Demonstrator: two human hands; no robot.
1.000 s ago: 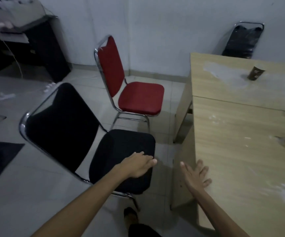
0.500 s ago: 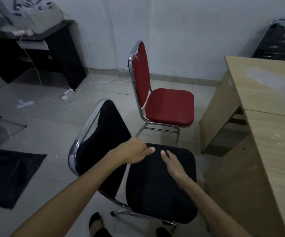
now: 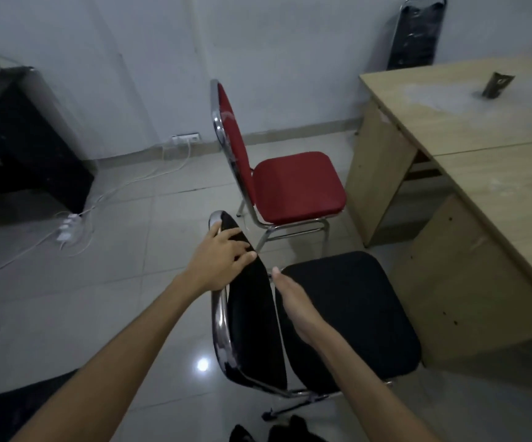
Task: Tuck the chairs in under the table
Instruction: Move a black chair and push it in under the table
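Head view: left hand (image 3: 223, 256) is draped over the top rail of the black chair (image 3: 347, 311), fingers curled on the backrest; right hand (image 3: 293, 301) is flat and open against the backrest's front, gripping nothing. Chair seat faces the table (image 3: 481, 173), just beside its side panel, not under; red chair (image 3: 296, 186) also out. Suggest both hands on the rail, line up with the opening, push straight

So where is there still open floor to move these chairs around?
Bare tile lies left of the red chair and black chair, up to the power strip and its cables. It is tight between both seats and the table; the left hand holds the black backrest.
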